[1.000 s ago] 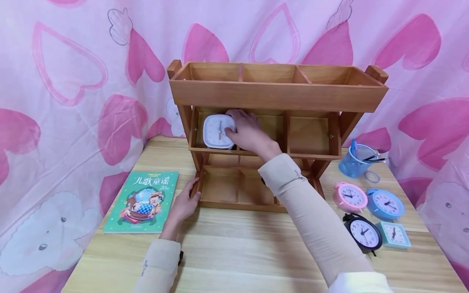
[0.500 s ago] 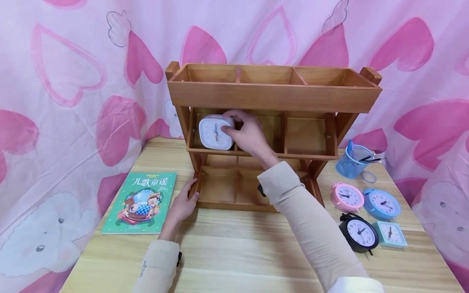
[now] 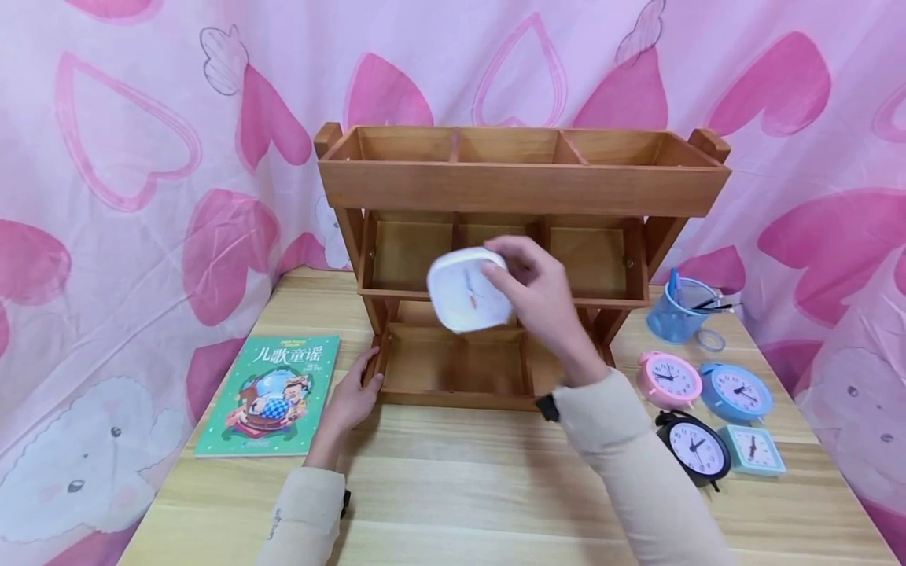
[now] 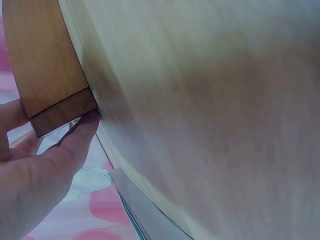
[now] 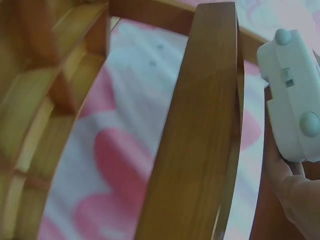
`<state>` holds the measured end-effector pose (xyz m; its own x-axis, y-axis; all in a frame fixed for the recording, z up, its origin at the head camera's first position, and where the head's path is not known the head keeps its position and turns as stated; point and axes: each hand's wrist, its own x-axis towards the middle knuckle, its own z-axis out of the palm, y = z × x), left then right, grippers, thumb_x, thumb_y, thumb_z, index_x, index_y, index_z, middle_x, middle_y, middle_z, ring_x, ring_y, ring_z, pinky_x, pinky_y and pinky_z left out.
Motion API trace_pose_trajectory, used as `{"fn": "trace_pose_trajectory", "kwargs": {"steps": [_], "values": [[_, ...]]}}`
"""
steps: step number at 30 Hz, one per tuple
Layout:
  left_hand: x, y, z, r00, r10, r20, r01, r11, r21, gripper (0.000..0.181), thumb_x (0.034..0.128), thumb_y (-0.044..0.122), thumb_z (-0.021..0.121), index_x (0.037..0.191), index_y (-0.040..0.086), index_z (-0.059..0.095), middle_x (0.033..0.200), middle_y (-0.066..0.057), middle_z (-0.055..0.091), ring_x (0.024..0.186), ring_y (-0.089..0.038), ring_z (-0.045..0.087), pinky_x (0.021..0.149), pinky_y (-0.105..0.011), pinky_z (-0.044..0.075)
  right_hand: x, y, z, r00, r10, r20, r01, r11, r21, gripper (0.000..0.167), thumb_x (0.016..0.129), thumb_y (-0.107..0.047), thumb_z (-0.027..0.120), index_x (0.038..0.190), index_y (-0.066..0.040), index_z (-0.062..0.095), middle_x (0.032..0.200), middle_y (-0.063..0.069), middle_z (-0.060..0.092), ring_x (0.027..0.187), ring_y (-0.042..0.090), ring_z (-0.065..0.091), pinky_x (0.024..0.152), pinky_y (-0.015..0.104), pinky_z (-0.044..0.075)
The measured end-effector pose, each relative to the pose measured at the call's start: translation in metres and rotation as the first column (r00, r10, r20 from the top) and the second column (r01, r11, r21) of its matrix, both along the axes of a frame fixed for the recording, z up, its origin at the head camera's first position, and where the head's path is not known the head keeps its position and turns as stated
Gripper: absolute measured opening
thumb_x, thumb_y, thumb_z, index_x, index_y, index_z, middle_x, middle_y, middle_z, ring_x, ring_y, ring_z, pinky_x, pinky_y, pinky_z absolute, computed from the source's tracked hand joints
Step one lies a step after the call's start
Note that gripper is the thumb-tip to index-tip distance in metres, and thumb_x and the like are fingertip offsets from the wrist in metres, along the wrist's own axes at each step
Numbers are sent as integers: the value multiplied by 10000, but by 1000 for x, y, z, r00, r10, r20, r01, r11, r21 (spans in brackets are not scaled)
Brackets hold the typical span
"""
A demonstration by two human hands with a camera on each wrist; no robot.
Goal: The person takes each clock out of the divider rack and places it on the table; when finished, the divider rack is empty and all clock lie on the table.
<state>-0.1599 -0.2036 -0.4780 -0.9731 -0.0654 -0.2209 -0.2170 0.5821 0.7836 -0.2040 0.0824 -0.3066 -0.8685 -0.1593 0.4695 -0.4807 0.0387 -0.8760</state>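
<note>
A white rounded-square alarm clock [image 3: 463,297] hangs tilted and slightly blurred in front of the wooden shelf [image 3: 524,189]. My right hand [image 3: 550,306] pinches it by its right side, thumb on the front. Seen in the right wrist view, the alarm clock [image 5: 295,95] shows its white case with two rounded knobs. Down at the shelf's lower left corner is my left hand [image 3: 354,399]. The left wrist view has the left hand [image 4: 45,170] gripping the shelf's wooden end, thumb on one side and fingers on the other.
Pink, blue, black and mint alarm clocks [image 3: 697,448] stand on the right of the table. Behind them are a blue mesh pen cup [image 3: 668,314] and a tape roll [image 3: 711,339]. A green book [image 3: 272,393] lies at the left, a heart-patterned curtain [image 3: 141,157] behind.
My right hand has drawn the white alarm clock out of the middle tier's left compartment, moving it right and toward me. The left hand keeps its hold on the shelf.
</note>
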Motion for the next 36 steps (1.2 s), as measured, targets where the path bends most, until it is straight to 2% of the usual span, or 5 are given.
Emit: {"fn": "trace_pose_trajectory", "kwargs": {"steps": [7,13,24,31,36], "values": [[3,0,2,1000,0,-12,0,1000,-11,545,1053,224,443,1569,241,265,1600,-214,270,1436,-456,288,1137,-628,264,43,92,-29,982,-185,41,183,982,41,291,945,-58,651,1224,26,649,1075,-28,695,879,97,652,645,168,534],[6,0,6,1000,-4,-4,4,1000,-20,550,1059,232,427,1576,235,241,1612,-209,243,1446,-456,262,1142,-628,251,88,182,-59,919,-337,203,339,941,24,321,940,-39,651,1260,-19,653,1054,-80,712,808,17,674,539,154,533],[8,-2,8,1000,2,15,-2,1000,-13,557,1057,230,428,1578,240,232,1623,-196,221,1461,-447,232,1152,-625,228,166,319,-128,691,-654,308,537,749,388,294,974,-116,622,1215,-252,719,877,-381,647,837,-214,542,651,24,412],[9,-5,8,1000,5,21,-5,1000,-13,559,1056,228,431,1578,230,232,1620,-203,224,1462,-446,231,1157,-619,219,177,354,-171,464,-791,398,437,596,674,142,987,-430,570,999,-561,625,781,-494,439,804,-230,336,654,73,290],[8,-6,7,1000,7,27,-7,1000,-12,555,1060,228,420,1579,237,226,1624,-199,215,1468,-439,221,1157,-619,218,172,367,-184,460,-770,442,252,590,767,471,1004,-512,479,1295,-192,663,1189,130,697,1049,177,599,833,297,433]]}}
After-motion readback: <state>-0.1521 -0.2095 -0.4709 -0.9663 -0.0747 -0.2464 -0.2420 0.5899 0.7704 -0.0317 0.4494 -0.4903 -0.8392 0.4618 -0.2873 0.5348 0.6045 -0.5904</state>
